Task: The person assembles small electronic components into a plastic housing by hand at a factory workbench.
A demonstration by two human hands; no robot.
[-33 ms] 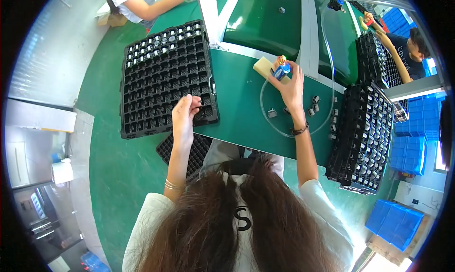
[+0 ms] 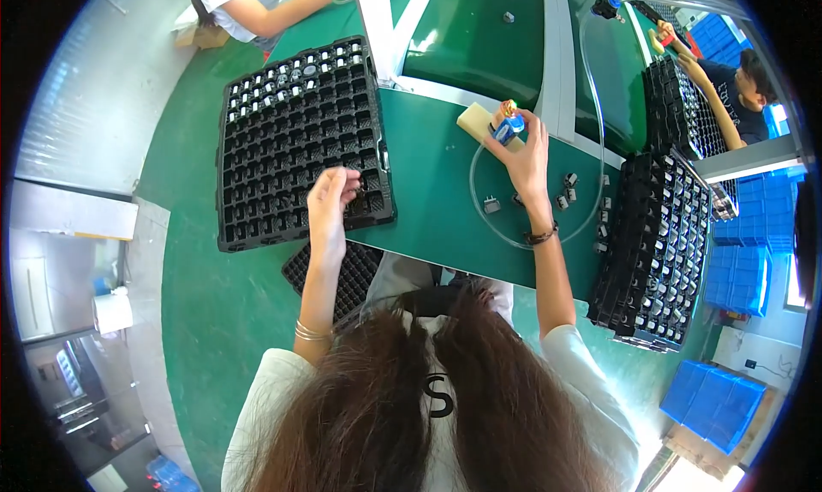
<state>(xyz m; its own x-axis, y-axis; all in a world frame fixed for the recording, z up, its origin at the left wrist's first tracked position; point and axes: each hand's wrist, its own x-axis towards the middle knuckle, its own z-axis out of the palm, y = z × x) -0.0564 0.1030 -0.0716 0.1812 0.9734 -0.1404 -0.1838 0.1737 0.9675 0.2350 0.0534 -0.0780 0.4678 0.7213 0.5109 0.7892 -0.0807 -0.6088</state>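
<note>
My left hand hovers over the near right corner of a black compartment tray. Its fingers are curled together, and whatever they may pinch is too small or hidden to name. Small silver-white parts fill the tray's far rows; many nearer pockets hold none. On the right, my right hand grips a small blue tool with a brass-coloured, shiny end. A pale yellow block lies on the green table just behind that hand. Loose grey parts are scattered nearer me, inside the loop of a clear hose.
Stacked black trays of silver parts stand at the table's right. Another black tray sits below the table edge by my left arm. A metal frame post rises ahead. Co-workers sit at far left and right; blue crates stand right.
My left hand has shifted very slightly to the left and away from me over the tray. My right hand stays in place with the blue tool.
</note>
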